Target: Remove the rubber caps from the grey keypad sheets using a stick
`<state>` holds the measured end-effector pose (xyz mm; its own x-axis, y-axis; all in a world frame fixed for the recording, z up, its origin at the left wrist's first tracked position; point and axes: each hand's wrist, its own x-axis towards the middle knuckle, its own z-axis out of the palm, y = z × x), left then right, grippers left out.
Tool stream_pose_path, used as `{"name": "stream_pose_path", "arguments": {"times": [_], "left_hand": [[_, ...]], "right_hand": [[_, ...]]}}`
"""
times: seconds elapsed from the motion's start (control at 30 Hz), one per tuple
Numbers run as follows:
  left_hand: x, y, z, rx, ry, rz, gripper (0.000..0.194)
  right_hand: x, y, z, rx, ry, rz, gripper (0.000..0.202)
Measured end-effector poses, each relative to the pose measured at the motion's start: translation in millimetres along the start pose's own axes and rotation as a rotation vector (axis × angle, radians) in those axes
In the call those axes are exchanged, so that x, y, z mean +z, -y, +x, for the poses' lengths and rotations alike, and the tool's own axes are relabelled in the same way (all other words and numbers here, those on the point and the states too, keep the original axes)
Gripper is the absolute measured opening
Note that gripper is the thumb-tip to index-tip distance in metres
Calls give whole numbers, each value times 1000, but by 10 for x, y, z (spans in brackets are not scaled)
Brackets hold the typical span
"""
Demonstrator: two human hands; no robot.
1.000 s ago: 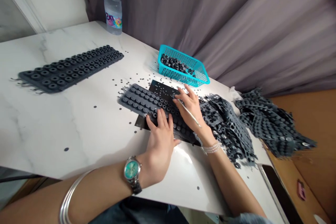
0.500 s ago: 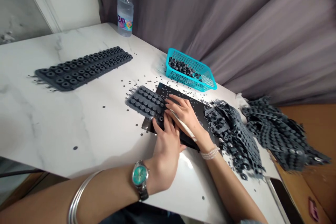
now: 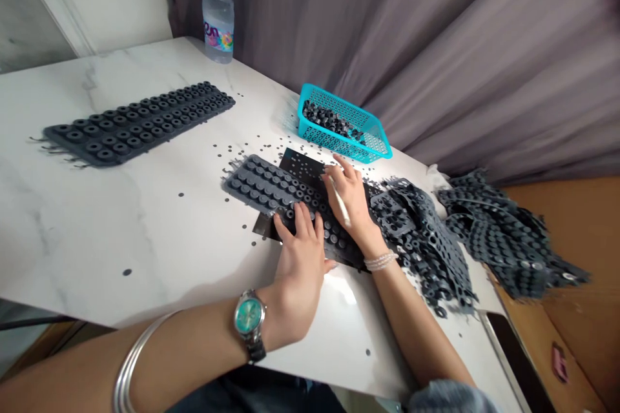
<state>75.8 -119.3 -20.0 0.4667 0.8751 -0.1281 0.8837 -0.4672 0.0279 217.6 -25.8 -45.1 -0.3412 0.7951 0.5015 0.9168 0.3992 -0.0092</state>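
Observation:
A dark rubber sheet with rows of round studs (image 3: 261, 188) lies across a black board (image 3: 303, 166) on the white table. My left hand (image 3: 303, 258) rests on the sheet's near edge, fingers spread and pressing down flat. Above the sheet's right part, my right hand (image 3: 349, 200) is closed around a white pen-like tool (image 3: 341, 205); the tool's tip is hard to make out. Small dark discs are scattered over the board and the table around it.
A turquoise basket (image 3: 339, 135) holding small dark pieces stands behind the board. Another studded sheet (image 3: 140, 122) lies at left, a water bottle (image 3: 217, 16) at the back. Punched sheets and rings (image 3: 426, 239) pile up at right, beside more sheets (image 3: 508, 232).
My right hand has lifted and moved right, away from my left hand, keeping the white tool. More of the studded sheet shows between the hands. The whole view has shifted slightly.

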Motion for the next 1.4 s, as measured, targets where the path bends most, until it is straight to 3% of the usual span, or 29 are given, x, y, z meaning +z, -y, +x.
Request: {"name": "stream_pose_path", "arguments": {"times": [0.07, 0.13, 0.27, 0.37, 0.77, 0.87, 1.0, 1.07, 1.27, 1.4], "left_hand": [[8, -5, 2, -6, 7, 14, 76], [-7, -1, -6, -8, 7, 23, 76], [-78, 27, -41, 29, 19, 37, 71], [-113, 42, -59, 54, 20, 51, 69], [-104, 38, -60, 23, -10, 30, 72], [-82, 31, -52, 15, -13, 14, 73], [-36, 15, -22, -1, 3, 7, 72], [-24, 6, -9, -9, 0, 9, 73], [-76, 18, -40, 0, -10, 16, 72], [-103, 38, -72, 2, -48, 28, 74]], "right_hand": [[-42, -42, -34, 28, -17, 40, 19], [-122, 3, -66, -45, 21, 105, 18], [-300, 245, -93, -230, 143, 220, 20], [-363, 367, -81, -261, 214, 228, 21], [-233, 385, 15, -351, 267, 143, 21], [-174, 309, 15, -296, 209, 124, 23], [-87, 82, -16, -18, 39, 82, 21], [-75, 26, -23, 28, 17, 84, 21], [-145, 311, 73, -201, 149, 182, 21], [-167, 448, 137, -258, 198, 178, 22]]}}
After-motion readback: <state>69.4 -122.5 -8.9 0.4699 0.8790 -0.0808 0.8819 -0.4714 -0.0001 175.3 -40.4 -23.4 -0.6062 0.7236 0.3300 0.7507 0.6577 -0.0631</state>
